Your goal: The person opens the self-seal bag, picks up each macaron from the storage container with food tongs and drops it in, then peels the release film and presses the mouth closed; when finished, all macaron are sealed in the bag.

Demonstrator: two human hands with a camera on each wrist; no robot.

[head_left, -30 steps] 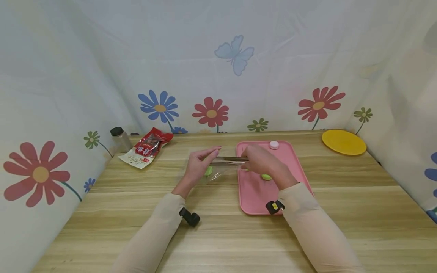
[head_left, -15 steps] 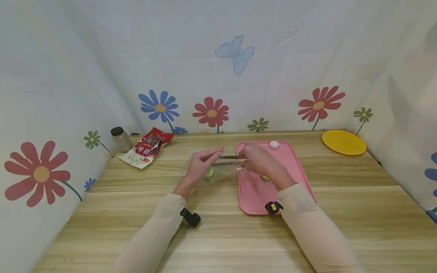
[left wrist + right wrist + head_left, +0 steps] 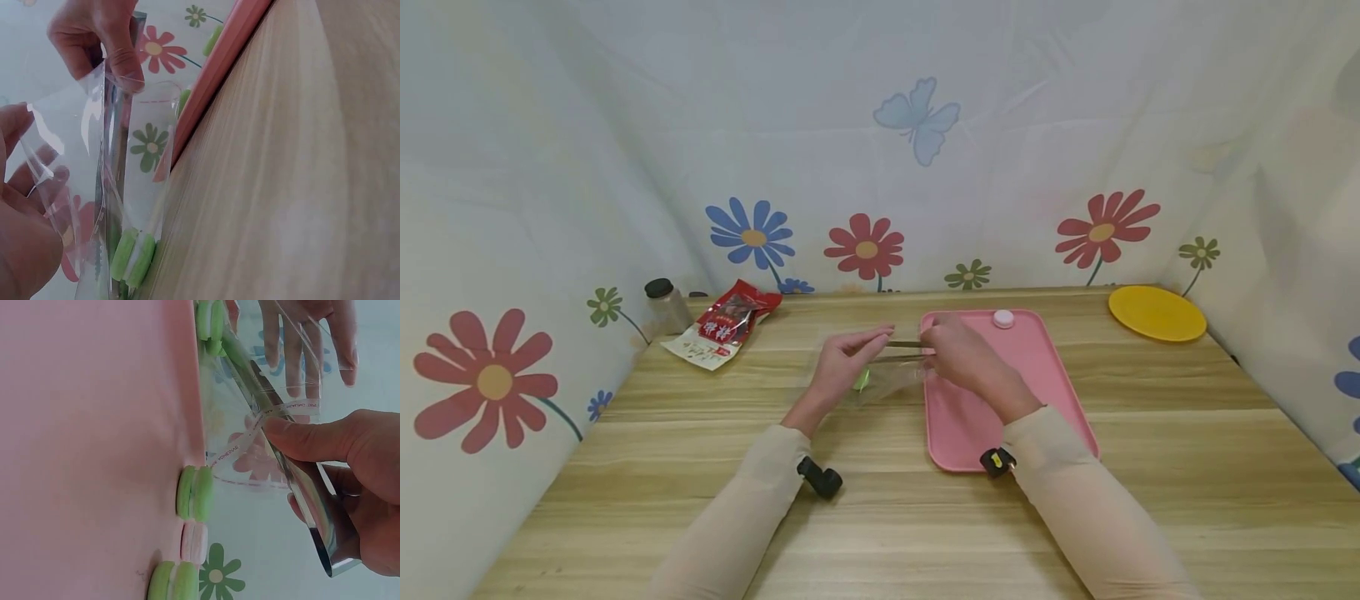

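My left hand [image 3: 838,362] pinches the edge of a clear plastic bag [image 3: 62,125], its fingers spread along the film. Inside the bag, near its bottom, is a green macaron [image 3: 145,259] with a pale filling, at the tips of metal tongs. The right hand [image 3: 966,354] grips these tongs [image 3: 334,528] near their bent end, thumb on one arm, and their arms reach through the bag's mouth. A printed adhesive strip [image 3: 240,442] runs along that mouth. Below the right hand lies the pink tray [image 3: 962,442].
On the tray are more green macarons [image 3: 203,494] and a pink macaron [image 3: 1003,318] near its far edge. A yellow plate [image 3: 1157,312] sits at the back right. A red and white snack packet [image 3: 724,325] and a dark-lidded jar [image 3: 668,307] stand back left.
My right hand has shifted a little left with the tongs, closer to the left hand. The green macaron on the tray is now hidden behind the right hand in the head view.
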